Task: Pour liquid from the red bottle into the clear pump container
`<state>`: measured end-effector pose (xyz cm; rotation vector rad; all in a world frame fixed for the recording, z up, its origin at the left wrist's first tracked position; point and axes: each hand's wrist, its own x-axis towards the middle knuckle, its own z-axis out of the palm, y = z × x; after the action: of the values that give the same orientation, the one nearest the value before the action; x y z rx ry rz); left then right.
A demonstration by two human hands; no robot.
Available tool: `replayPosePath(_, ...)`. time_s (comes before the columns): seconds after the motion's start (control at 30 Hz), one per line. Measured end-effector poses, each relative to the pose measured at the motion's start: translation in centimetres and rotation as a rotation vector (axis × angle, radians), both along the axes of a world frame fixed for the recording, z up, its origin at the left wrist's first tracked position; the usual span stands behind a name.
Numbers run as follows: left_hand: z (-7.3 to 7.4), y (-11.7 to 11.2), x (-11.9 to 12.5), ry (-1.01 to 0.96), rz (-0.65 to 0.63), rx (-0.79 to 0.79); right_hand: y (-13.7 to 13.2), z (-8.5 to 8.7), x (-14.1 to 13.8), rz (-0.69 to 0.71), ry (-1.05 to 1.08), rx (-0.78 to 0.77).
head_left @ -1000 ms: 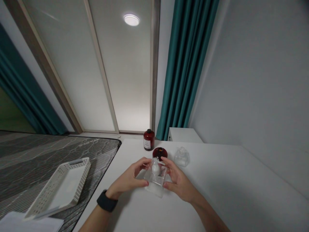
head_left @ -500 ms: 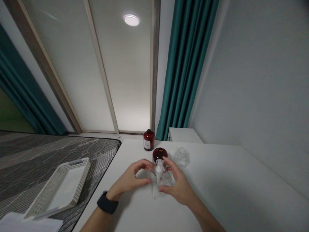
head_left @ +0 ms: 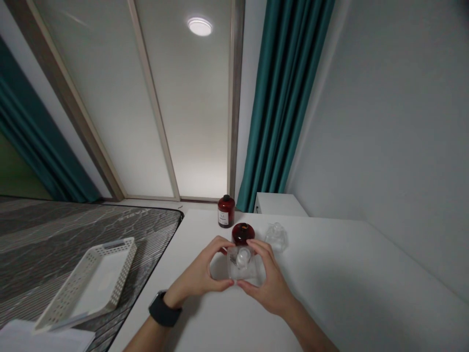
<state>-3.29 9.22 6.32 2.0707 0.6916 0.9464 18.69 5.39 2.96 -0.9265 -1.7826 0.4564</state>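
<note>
Between my hands is a clear plastic packet [head_left: 234, 272] holding a whitish piece with a round top [head_left: 244, 256], which resembles a pump head. My left hand [head_left: 200, 271] grips the packet's left side, thumb at the near edge and fingers at the far edge. On the opposite side, my right hand [head_left: 270, 278] pinches it in the same way. Just beyond the packet stands a dark red-brown bottle [head_left: 243, 233] with an uncapped neck, its lower part hidden by the packet and fingers. Another brown bottle [head_left: 226, 212], with a black cap and white label, stands upright farther back.
A crumpled clear plastic wrapper [head_left: 276, 237] lies right of the uncapped bottle on the white table [head_left: 234, 325]. Left of the table, a white perforated basket [head_left: 91, 283] and white paper [head_left: 46, 337] rest on a grey patterned surface. A white cabinet [head_left: 281, 204] stands behind.
The packet and its piece have been tilted, so the piece now shows its round top instead of its length. My thumbs have come closer together at the near edge.
</note>
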Motion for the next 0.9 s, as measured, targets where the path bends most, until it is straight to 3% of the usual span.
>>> replayPosePath(0.33, -0.5, 0.3, -0.1, -0.024, -0.047, -0.048, 0.2, -0.1, 0.2, 0.012, 0.068, -0.240)
replayPosePath(0.53, -1.0, 0.4, 0.0, -0.091, 0.101, -0.034, 0.4, -0.7, 1.3, -0.023, 0.140, -0.280)
replayPosePath(0.7, -1.1, 0.6, 0.9, 0.005, 0.248, 0.011, -0.9, -2.2, 4.1, -0.164, 0.111, -0.320)
replayPosePath(0.9, -1.9, 0.7, 1.5, 0.066, 0.273, 0.052, -2.3, -4.7, 9.9, -0.389, 0.045, -0.292)
